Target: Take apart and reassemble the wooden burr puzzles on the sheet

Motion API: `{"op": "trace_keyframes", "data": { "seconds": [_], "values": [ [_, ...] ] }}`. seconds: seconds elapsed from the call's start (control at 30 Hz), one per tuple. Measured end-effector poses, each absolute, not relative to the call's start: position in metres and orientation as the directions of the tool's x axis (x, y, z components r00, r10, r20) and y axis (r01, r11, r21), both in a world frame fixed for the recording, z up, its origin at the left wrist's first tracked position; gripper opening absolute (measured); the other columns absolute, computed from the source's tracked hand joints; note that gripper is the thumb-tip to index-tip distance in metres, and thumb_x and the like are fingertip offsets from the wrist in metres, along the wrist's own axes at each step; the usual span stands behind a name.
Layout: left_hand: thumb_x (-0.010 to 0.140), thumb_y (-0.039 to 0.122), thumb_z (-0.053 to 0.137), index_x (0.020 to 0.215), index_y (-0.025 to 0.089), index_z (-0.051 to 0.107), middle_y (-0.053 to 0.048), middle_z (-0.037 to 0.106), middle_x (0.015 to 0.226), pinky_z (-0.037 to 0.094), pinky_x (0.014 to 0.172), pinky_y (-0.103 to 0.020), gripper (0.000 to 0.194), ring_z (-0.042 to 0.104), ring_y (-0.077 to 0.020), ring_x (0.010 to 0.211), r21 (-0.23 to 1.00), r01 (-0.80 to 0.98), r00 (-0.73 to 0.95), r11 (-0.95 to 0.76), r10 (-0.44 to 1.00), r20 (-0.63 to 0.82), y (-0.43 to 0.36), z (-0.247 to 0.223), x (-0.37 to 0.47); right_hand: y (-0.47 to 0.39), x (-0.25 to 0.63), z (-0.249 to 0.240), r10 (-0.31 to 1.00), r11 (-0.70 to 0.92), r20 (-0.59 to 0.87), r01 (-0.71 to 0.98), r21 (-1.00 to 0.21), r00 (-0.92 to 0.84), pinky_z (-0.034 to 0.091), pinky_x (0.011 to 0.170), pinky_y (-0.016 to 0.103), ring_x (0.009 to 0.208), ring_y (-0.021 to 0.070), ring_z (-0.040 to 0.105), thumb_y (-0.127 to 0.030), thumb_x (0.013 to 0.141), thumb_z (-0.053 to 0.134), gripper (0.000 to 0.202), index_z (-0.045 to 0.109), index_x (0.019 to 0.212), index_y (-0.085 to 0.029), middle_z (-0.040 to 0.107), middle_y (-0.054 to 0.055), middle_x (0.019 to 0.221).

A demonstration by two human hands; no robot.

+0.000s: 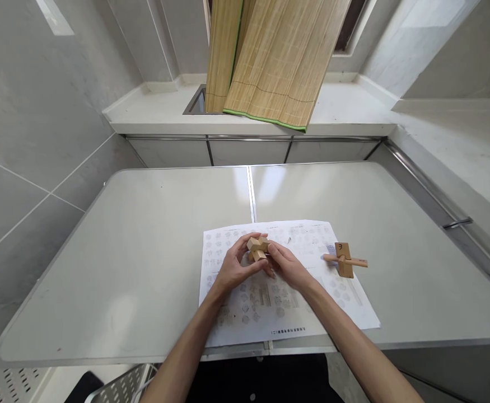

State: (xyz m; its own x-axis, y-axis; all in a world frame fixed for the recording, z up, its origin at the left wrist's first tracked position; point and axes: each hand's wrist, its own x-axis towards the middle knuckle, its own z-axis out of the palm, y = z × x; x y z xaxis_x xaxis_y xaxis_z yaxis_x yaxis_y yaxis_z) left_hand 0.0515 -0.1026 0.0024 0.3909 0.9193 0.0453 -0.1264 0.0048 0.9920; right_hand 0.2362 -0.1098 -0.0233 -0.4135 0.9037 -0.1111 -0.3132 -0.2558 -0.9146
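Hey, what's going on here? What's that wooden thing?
A person is holding a small cluster of interlocking wooden blocks between the left hand and the right hand. They hold it above a big printed paper sheet covered in little pictures, which lies on a pale table. A second wooden piece, shaped like a cross with a stick through a flat plate, sits at the sheet's edge, beyond the right hand, untouched.

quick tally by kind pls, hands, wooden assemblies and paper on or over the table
Hands: 2 (left hand, right hand)
Wooden assemblies: 2 (block cluster held between the hands, plank cross at the sheet's right edge)
Paper: 1 (printed sheet)
Total: 5
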Motion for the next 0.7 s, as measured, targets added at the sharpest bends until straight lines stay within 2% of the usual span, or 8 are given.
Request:
{"op": "trace_keyframes", "data": {
  "seconds": [0.2, 0.27, 0.37, 0.47, 0.53, 0.63, 0.7],
  "values": [
    [0.086, 0.042, 0.084, 0.138, 0.023, 0.059, -0.016, 0.064, 0.147, 0.044, 0.117, -0.047, 0.060, 0.059, -0.0332, 0.137, 0.981, -0.192, 0.324, -0.005, 0.944, 0.069, -0.101, 0.003, 0.049, -0.106, 0.237, -0.028, 0.923, -0.263, -0.114, -0.385, -0.885, -0.368, 0.040, 0.048, 0.028, 0.053, 0.0130, 0.047, -0.065, 0.100, 0.058, 0.047, 0.066, 0.104, -0.019, 0.050, -0.003, 0.070],
    [0.088, 0.047, 0.081, 0.140, 0.023, 0.055, -0.017, 0.062, 0.148, 0.045, 0.115, -0.049, 0.063, 0.061, -0.0333, 0.135, 0.974, -0.226, 0.256, 0.008, 0.965, 0.051, -0.099, 0.003, 0.048, -0.105, 0.238, -0.029, 0.933, -0.268, -0.130, -0.407, -0.873, -0.337, 0.038, 0.048, 0.028, 0.052, 0.0125, 0.045, -0.065, 0.100, 0.058, 0.047, 0.066, 0.100, -0.019, 0.049, -0.003, 0.070],
    [0.091, 0.048, 0.078, 0.133, 0.023, 0.052, -0.017, 0.062, 0.147, 0.045, 0.114, -0.050, 0.055, 0.063, -0.0309, 0.133, 0.979, -0.203, 0.087, -0.008, 0.996, 0.027, -0.097, 0.001, 0.047, -0.104, 0.239, -0.029, 0.943, -0.262, -0.137, -0.425, -0.866, -0.303, 0.036, 0.048, 0.028, 0.051, 0.0119, 0.044, -0.063, 0.100, 0.058, 0.045, 0.066, 0.095, -0.019, 0.050, -0.003, 0.069],
    [0.089, 0.044, 0.081, 0.128, 0.024, 0.055, -0.014, 0.065, 0.140, 0.044, 0.115, -0.048, 0.051, 0.060, -0.0298, 0.134, 0.999, 0.024, -0.093, -0.030, 0.995, 0.032, -0.095, -0.006, 0.047, -0.104, 0.240, -0.030, 0.943, -0.263, -0.135, -0.431, -0.863, -0.304, 0.036, 0.048, 0.029, 0.051, 0.0121, 0.043, -0.063, 0.100, 0.059, 0.045, 0.066, 0.089, -0.020, 0.050, -0.002, 0.069],
    [0.086, 0.043, 0.083, 0.129, 0.024, 0.058, -0.012, 0.065, 0.137, 0.043, 0.116, -0.049, 0.054, 0.058, -0.0310, 0.133, 0.961, 0.265, -0.152, -0.077, 0.981, 0.120, -0.094, -0.012, 0.046, -0.104, 0.239, -0.030, 0.943, -0.265, -0.137, -0.435, -0.860, -0.302, 0.036, 0.048, 0.029, 0.051, 0.0125, 0.042, -0.063, 0.100, 0.059, 0.045, 0.064, 0.085, -0.021, 0.050, -0.002, 0.068],
    [0.084, 0.039, 0.083, 0.131, 0.023, 0.059, -0.013, 0.060, 0.139, 0.041, 0.118, -0.052, 0.055, 0.052, -0.0334, 0.135, 0.782, 0.592, -0.117, -0.196, 0.939, 0.324, -0.094, -0.019, 0.045, -0.103, 0.239, -0.030, 0.942, -0.266, -0.136, -0.435, -0.860, -0.306, 0.036, 0.048, 0.030, 0.051, 0.0130, 0.042, -0.063, 0.100, 0.059, 0.044, 0.063, 0.085, -0.022, 0.050, -0.002, 0.068],
    [0.084, 0.037, 0.083, 0.128, 0.021, 0.059, -0.015, 0.057, 0.141, 0.039, 0.119, -0.054, 0.053, 0.049, -0.0349, 0.137, 0.649, 0.723, -0.063, -0.238, 0.912, 0.405, -0.094, -0.023, 0.045, -0.103, 0.239, -0.030, 0.940, -0.266, -0.131, -0.437, -0.859, -0.314, 0.035, 0.048, 0.030, 0.051, 0.0131, 0.042, -0.064, 0.100, 0.059, 0.044, 0.063, 0.086, -0.022, 0.051, -0.002, 0.068]
  ]
}}
